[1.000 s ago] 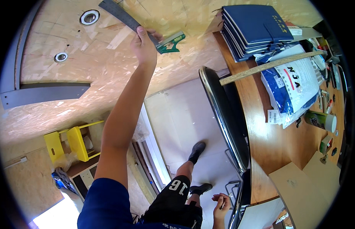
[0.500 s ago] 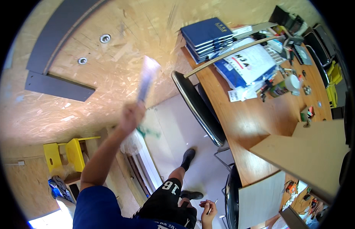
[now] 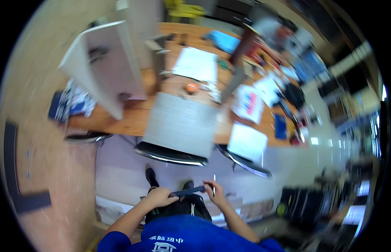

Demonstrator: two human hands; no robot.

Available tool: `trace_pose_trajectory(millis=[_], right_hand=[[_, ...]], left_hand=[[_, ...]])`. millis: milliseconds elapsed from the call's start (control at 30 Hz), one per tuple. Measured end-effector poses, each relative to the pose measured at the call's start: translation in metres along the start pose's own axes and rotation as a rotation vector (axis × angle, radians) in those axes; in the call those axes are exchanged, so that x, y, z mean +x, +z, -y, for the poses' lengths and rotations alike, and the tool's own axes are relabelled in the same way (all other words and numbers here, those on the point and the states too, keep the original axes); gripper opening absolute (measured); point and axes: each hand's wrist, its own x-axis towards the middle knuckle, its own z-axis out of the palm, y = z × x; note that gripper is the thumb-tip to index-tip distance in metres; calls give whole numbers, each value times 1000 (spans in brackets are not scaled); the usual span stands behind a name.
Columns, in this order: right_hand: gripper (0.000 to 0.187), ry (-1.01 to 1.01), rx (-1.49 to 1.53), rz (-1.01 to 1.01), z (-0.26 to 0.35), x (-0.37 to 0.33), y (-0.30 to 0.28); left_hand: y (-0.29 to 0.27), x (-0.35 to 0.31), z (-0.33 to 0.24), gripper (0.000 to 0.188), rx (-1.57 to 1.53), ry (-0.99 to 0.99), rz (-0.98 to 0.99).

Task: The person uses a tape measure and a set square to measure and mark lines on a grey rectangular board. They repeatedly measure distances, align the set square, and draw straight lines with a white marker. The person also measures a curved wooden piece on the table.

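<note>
In front of my waist, a narrow dark blue-grey strip (image 3: 188, 191) stretches between my two hands; motion blur keeps me from telling its exact kind. My left hand (image 3: 160, 197) is wrapped round its left end. At the other end, my right hand (image 3: 216, 193) has its fingers closed by the strip's tip, with a thin pen-like stick (image 3: 214, 191) also in them. Whether the right fingers grip the strip or only touch it, I cannot tell.
Ahead stands a long wooden table (image 3: 132, 126) with a grey board (image 3: 182, 122), an upright pale panel assembly (image 3: 115, 63), papers (image 3: 195, 63) and tools. Black chairs (image 3: 172, 155) line its near side. Another person (image 3: 283, 38) is at the far right. Stacked dark panels (image 3: 304, 206) stand at right.
My view has swung right, from the wall to the table. My left hand, raised by the wall with a blurred flat strip, is now down at my waist beside my right hand.
</note>
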Motion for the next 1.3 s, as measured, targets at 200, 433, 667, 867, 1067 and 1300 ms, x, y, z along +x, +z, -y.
trace_pose_trajectory(millis=[200,433,667,867,1067,1300], right_hand=[[15,101,159,-218,-24,-63,-65],[19,119,288,-362,-21,-18,-58],[28,48,371,-415,26,92,-47],[28,149,298,-356,25,128,-28],[26,213,247,-189,8,148,2],[25,230,208,-192,-22,148,-29]], left_hand=[[10,55,-65,40,232,187,120],[-29,56,-53,31,283,87,-40],[-101,90,8,30,-149,66,-569],[-173,168,30,30,-1354,33,-541],[-151,256,107,27,-1386,-367,-401],[-115,230,90,32,-809,-363,-250]])
